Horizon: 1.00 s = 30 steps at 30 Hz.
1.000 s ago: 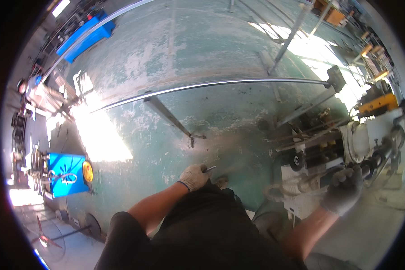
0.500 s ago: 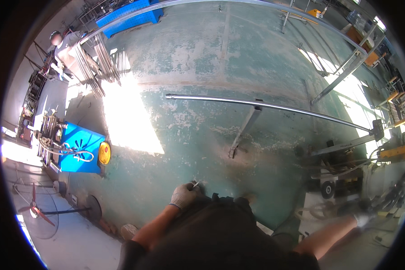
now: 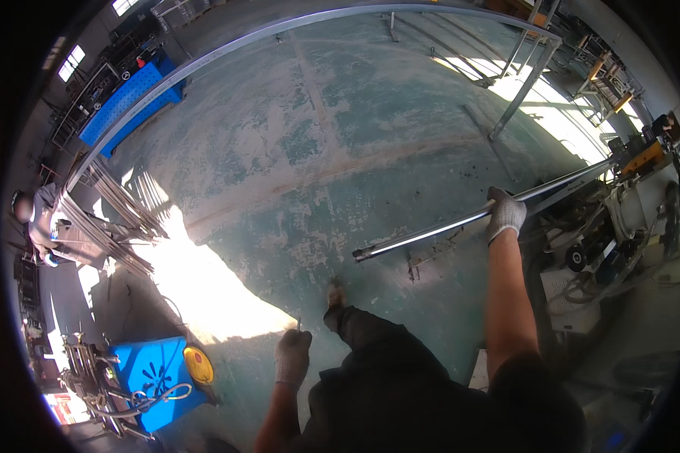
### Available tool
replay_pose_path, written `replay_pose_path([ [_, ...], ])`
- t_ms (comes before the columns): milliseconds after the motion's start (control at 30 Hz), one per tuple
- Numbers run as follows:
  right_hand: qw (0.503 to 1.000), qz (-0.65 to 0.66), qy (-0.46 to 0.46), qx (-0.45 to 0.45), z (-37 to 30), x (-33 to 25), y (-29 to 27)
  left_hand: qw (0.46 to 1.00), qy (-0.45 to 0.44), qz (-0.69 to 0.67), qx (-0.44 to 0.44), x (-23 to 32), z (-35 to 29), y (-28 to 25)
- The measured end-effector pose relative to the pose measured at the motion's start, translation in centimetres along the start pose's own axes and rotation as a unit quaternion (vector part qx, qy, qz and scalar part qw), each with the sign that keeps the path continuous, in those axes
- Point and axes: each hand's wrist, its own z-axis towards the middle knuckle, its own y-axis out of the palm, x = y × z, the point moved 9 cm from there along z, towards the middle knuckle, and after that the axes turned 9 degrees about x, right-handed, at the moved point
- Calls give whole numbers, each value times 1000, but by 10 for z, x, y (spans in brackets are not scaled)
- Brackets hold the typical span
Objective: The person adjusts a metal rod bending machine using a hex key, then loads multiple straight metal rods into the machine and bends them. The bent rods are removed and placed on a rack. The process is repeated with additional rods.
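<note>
Long silver metal bar (image 3: pixel 431 230) at front right, long grey metal rail (image 3: pixel 310 18) behind it, boxy blue machine (image 3: pixel 149 365) at near left

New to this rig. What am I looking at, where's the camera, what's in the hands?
There is no robot here: a person works with two gloved hands. The view comes from the left of two fisheye cameras worn on the head, looking down, so straight edges bend near the rim.

The right hand has its grip on a long, shiny metal tube. The left hand, held low, has a slim object poking up from it, too small to identify.

Below is a worn green floor. At lower left stands a blue machine with a yellow disc on its side; another person is at far left.
</note>
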Motion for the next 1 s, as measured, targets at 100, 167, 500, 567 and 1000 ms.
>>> replay_pose_path([
  [100,996,44,-3,75,-19,-6,-1,963,183,196,-20,-37,34,-21],
  [167,996,34,36,79,-28,-5,-4,987,93,106,-71,-92,35,-45],
  [500,984,-22,1,179,-32,-13,-17,966,-181,-168,-76,10,318,-125],
  [567,983,-13,1,186,-32,-12,-18,978,-105,-131,-121,89,372,-107],
  [1000,900,-253,-17,355,-109,-67,11,858,300,105,-403,385,544,81],
])
